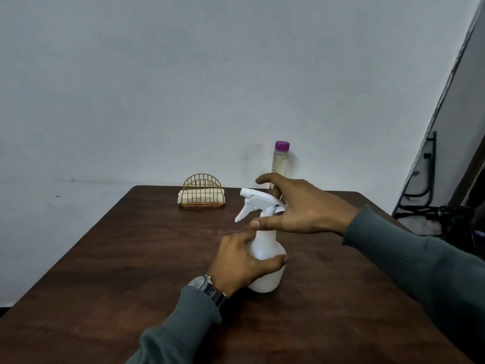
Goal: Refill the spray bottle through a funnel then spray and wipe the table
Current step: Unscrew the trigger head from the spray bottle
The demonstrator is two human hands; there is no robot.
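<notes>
A white spray bottle (266, 248) stands upright on the dark wooden table (131, 271), its trigger head pointing left. My left hand (241, 261) grips the bottle's round body, thumb across the front. My right hand (301, 206) hovers at the spray head with fingers spread, thumb near the neck and index finger above the head; whether it touches is unclear. Behind it stands a clear bottle (280, 158) of pale liquid with a purple cap, partly hidden by my right hand. No funnel is in view.
A gold wire holder (202, 193) with a folded cream cloth sits at the table's far edge, against the grey wall. Black metal legs and cables (430, 200) lie beyond the table's right side.
</notes>
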